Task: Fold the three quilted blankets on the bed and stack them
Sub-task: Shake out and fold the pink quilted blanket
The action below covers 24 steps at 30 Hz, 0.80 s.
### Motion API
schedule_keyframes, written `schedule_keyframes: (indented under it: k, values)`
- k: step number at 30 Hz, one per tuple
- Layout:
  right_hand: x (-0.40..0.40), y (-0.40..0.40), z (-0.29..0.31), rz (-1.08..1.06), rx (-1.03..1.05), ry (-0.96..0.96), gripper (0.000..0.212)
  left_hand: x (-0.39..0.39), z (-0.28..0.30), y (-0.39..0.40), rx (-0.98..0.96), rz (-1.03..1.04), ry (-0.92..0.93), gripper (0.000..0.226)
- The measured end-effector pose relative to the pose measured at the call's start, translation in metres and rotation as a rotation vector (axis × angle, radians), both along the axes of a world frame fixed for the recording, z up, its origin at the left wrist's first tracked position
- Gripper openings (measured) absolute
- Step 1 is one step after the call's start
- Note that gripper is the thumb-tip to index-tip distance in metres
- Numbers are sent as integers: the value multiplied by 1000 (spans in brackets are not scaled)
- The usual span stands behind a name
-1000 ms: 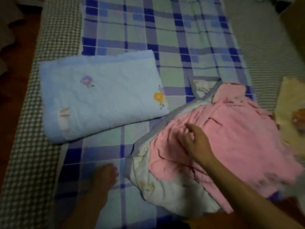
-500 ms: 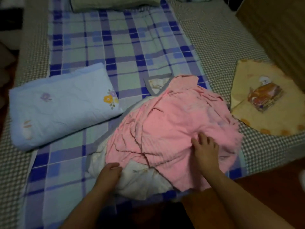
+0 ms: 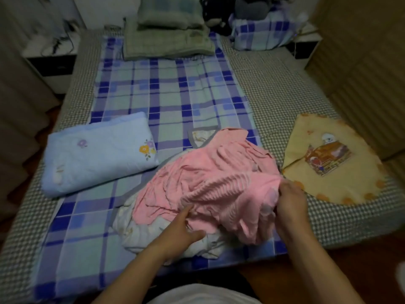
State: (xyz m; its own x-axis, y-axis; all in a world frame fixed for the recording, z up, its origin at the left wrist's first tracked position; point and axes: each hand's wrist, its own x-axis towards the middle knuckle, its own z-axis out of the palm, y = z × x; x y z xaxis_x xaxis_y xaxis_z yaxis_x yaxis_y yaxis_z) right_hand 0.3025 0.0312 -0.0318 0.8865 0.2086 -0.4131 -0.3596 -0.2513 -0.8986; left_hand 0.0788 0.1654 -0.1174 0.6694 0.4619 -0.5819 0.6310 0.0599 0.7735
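A crumpled pink blanket (image 3: 210, 181) with a white, grey-edged underside lies heaped near the bed's front edge. My right hand (image 3: 289, 200) grips a bunch of the pink cloth at the heap's right side and lifts it a little. With its fingers straight, my left hand (image 3: 186, 224) presses on the heap's front. A folded light blue quilted blanket (image 3: 96, 154) with flower patches lies to the left. A yellow blanket (image 3: 328, 163) with a cartoon picture lies spread at the right.
A blue plaid sheet (image 3: 166, 95) covers the middle of the checked mattress (image 3: 274, 88). Folded green bedding and a pillow (image 3: 168, 34) sit at the head of the bed, next to a plaid bundle (image 3: 263, 34). Wooden floor shows at the front.
The view has tilted up to show the whole bed. My right hand went from pressing on the pink cloth to gripping a bunch of it. My left hand moved onto the heap.
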Motion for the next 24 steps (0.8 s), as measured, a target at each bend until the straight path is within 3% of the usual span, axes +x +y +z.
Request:
schedule_keyframes:
  k: [4, 8, 10, 14, 18, 19, 22, 24]
  values:
    - [13, 18, 103, 5, 446, -39, 24, 61, 28, -27, 203, -100, -240, 124]
    - [29, 31, 174, 48, 737, -45, 19, 85, 51, -49, 372, -78, -296, 128]
    - [36, 37, 208, 111, 814, -49, 28, 93, 67, -50, 418, 25, -368, 118]
    - [47, 52, 276, 246, 989, -110, 23, 118, 108, -30, 497, 150, -455, 86]
    - [64, 75, 343, 306, 1096, -217, 19, 139, 165, 13, 737, 193, -660, 16]
    - [70, 79, 356, 296, 1115, -222, 19, 142, 180, 26, 765, 240, -658, 8]
    - [100, 83, 373, 229, 1142, -156, 23, 136, 228, 56, 590, 456, -632, 19]
    - [116, 84, 367, 216, 1063, -145, 21, 131, 245, 60, 394, 391, -660, 15]
